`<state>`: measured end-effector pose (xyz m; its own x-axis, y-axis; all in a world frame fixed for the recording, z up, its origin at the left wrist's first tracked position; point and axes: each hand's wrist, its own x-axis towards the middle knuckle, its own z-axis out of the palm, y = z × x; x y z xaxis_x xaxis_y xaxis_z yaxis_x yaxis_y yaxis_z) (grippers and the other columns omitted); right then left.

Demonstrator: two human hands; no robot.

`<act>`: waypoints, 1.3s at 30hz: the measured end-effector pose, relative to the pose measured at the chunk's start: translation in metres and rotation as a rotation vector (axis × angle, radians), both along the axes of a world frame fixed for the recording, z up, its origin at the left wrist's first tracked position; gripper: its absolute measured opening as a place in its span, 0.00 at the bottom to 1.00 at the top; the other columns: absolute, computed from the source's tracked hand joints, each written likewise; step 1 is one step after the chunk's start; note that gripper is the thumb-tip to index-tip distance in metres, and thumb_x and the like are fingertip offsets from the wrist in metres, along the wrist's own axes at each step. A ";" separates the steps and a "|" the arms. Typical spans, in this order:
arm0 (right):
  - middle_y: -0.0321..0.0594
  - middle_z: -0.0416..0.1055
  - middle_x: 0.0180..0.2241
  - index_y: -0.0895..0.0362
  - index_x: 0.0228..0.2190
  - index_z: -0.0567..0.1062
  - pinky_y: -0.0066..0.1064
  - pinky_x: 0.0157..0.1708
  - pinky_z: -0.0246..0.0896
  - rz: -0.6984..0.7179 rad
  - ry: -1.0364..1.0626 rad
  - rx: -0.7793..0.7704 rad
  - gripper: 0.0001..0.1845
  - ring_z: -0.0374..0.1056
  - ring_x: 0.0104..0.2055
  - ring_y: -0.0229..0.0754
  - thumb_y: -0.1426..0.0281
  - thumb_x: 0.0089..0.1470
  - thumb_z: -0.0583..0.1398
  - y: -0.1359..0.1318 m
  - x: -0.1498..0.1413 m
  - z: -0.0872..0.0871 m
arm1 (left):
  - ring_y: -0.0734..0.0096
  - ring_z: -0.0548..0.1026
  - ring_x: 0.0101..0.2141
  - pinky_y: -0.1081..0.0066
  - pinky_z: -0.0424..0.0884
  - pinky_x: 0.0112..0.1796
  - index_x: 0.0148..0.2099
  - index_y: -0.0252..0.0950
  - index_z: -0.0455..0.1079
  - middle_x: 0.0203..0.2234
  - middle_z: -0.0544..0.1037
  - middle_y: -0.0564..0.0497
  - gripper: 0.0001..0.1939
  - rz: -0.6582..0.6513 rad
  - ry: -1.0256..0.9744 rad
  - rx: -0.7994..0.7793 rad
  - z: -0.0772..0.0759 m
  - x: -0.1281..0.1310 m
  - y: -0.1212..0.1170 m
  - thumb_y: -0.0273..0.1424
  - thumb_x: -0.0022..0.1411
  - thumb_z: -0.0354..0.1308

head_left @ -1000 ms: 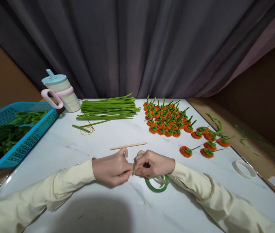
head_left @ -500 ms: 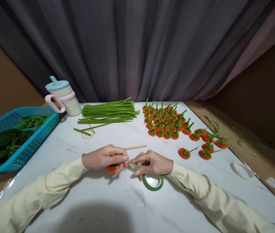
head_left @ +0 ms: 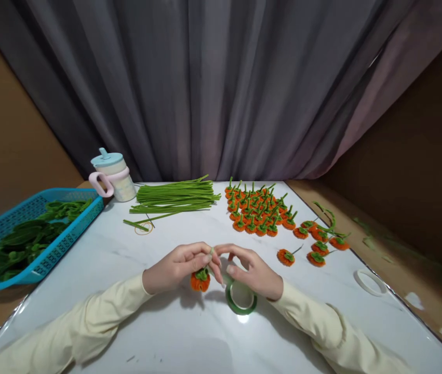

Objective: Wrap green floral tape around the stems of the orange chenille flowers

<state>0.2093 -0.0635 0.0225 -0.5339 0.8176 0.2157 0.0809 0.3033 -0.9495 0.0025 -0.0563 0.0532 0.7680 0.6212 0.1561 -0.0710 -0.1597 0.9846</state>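
Note:
My left hand (head_left: 184, 265) is closed, pinching the stem of a small fuzzy orange persimmon (head_left: 200, 281) with green leaves on top. The fruit hangs just below the fingers, stem upward. A pale green strip wraps the stem at the fingertips. My right hand (head_left: 254, 270) reaches in from the right, its index finger touching the stem beside the left fingertips and its thumb lower and apart. The roll of green tape (head_left: 241, 311) hangs or lies under the right palm, with its strip running up among the right fingers, which partly hide it.
Green fuzzy stems (head_left: 174, 196) lie bundled at the back. Many finished persimmons (head_left: 255, 210) stand right of them, and several looser ones (head_left: 285, 257) lie nearer. A blue basket (head_left: 45, 262) of green leaves and a lidded cup (head_left: 119, 182) are left. A white tape ring (head_left: 371, 283) lies right.
The persimmon has turned so its stem points up and more of it shows. The pale stick that stuck out behind my hands is no longer visible. The whole view has shifted slightly.

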 end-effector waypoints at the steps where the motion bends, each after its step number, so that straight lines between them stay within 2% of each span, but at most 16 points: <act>1: 0.46 0.71 0.39 0.59 0.39 0.72 0.36 0.42 0.58 0.020 0.028 -0.086 0.28 0.65 0.41 0.44 0.47 0.51 0.56 -0.006 0.000 0.002 | 0.67 0.76 0.33 0.66 0.71 0.36 0.40 0.32 0.62 0.30 0.77 0.42 0.11 0.011 0.021 0.068 0.001 0.003 -0.002 0.33 0.68 0.42; 3: 0.39 0.69 0.30 0.59 0.33 0.72 0.31 0.35 0.57 0.073 0.111 -0.262 0.28 0.63 0.32 0.38 0.45 0.48 0.58 -0.018 -0.001 0.002 | 0.67 0.76 0.35 0.66 0.72 0.36 0.40 0.32 0.62 0.33 0.76 0.41 0.10 0.046 0.074 0.222 0.003 0.009 -0.006 0.28 0.68 0.40; 5: 0.35 0.64 0.25 0.60 0.30 0.71 0.28 0.31 0.55 0.105 0.225 -0.409 0.29 0.60 0.28 0.34 0.45 0.44 0.61 -0.028 -0.001 -0.003 | 0.67 0.75 0.37 0.67 0.72 0.36 0.39 0.32 0.63 0.35 0.75 0.41 0.11 0.104 0.106 0.378 0.004 0.016 -0.009 0.25 0.67 0.39; 8: 0.35 0.62 0.27 0.60 0.32 0.70 0.26 0.28 0.55 0.101 0.453 -0.601 0.29 0.59 0.26 0.32 0.47 0.40 0.65 -0.036 -0.002 -0.011 | 0.66 0.73 0.40 0.67 0.72 0.38 0.38 0.32 0.65 0.35 0.74 0.41 0.11 0.186 0.091 0.566 0.005 0.026 -0.011 0.25 0.67 0.42; 11: 0.36 0.63 0.29 0.58 0.36 0.70 0.26 0.27 0.57 0.137 0.611 -0.694 0.30 0.63 0.27 0.34 0.51 0.37 0.69 -0.041 -0.002 -0.015 | 0.65 0.72 0.41 0.67 0.72 0.39 0.37 0.32 0.67 0.33 0.75 0.42 0.10 0.216 0.038 0.642 0.006 0.033 -0.011 0.27 0.67 0.44; 14: 0.37 0.66 0.28 0.59 0.35 0.71 0.25 0.25 0.56 0.132 0.614 -0.688 0.25 0.67 0.27 0.35 0.55 0.41 0.69 -0.044 0.000 -0.015 | 0.67 0.72 0.39 0.68 0.72 0.39 0.37 0.32 0.68 0.32 0.75 0.43 0.11 0.239 0.028 0.667 0.005 0.037 -0.012 0.28 0.67 0.45; 17: 0.36 0.68 0.27 0.59 0.37 0.72 0.24 0.24 0.55 0.040 0.538 -0.668 0.24 0.65 0.24 0.31 0.59 0.42 0.69 -0.046 0.003 -0.016 | 0.66 0.72 0.40 0.65 0.70 0.40 0.39 0.33 0.69 0.33 0.76 0.44 0.11 0.259 0.085 0.765 0.005 0.035 -0.009 0.28 0.67 0.46; 21: 0.33 0.68 0.24 0.60 0.37 0.73 0.24 0.24 0.55 -0.063 0.445 -0.663 0.23 0.62 0.21 0.29 0.59 0.42 0.69 -0.044 0.008 -0.019 | 0.63 0.70 0.42 0.63 0.63 0.43 0.42 0.34 0.69 0.36 0.77 0.45 0.11 0.242 0.270 1.075 0.010 0.022 0.006 0.34 0.67 0.48; 26: 0.34 0.70 0.25 0.60 0.33 0.73 0.24 0.25 0.56 -0.126 0.362 -0.676 0.23 0.60 0.21 0.29 0.59 0.38 0.70 -0.043 0.009 -0.016 | 0.62 0.71 0.39 0.63 0.59 0.40 0.31 0.33 0.67 0.30 0.77 0.47 0.18 0.147 0.503 1.454 0.021 0.007 0.022 0.42 0.65 0.48; 28: 0.35 0.70 0.26 0.60 0.33 0.73 0.24 0.25 0.56 -0.132 0.336 -0.665 0.23 0.61 0.22 0.30 0.59 0.38 0.70 -0.043 0.008 -0.013 | 0.61 0.71 0.40 0.63 0.58 0.40 0.32 0.33 0.67 0.30 0.77 0.47 0.18 0.138 0.537 1.546 0.026 0.005 0.020 0.41 0.67 0.47; 32: 0.37 0.71 0.28 0.60 0.32 0.73 0.26 0.28 0.59 -0.144 0.302 -0.605 0.22 0.63 0.26 0.32 0.59 0.38 0.69 -0.043 0.008 -0.010 | 0.65 0.71 0.42 0.64 0.57 0.41 0.45 0.33 0.66 0.38 0.77 0.47 0.09 0.151 0.507 1.632 0.035 0.005 0.009 0.32 0.69 0.47; 35: 0.38 0.71 0.30 0.60 0.33 0.73 0.28 0.31 0.60 -0.154 0.274 -0.540 0.21 0.64 0.29 0.35 0.58 0.40 0.69 -0.044 0.008 -0.010 | 0.67 0.71 0.40 0.64 0.57 0.41 0.39 0.35 0.67 0.35 0.78 0.51 0.10 0.106 0.470 1.682 0.039 0.006 0.002 0.23 0.68 0.45; 39: 0.39 0.69 0.31 0.59 0.34 0.73 0.29 0.32 0.60 -0.162 0.232 -0.445 0.20 0.64 0.31 0.37 0.58 0.43 0.67 -0.044 0.009 -0.011 | 0.68 0.71 0.37 0.65 0.57 0.40 0.32 0.34 0.66 0.30 0.77 0.51 0.13 0.073 0.456 1.668 0.039 0.005 0.001 0.21 0.67 0.44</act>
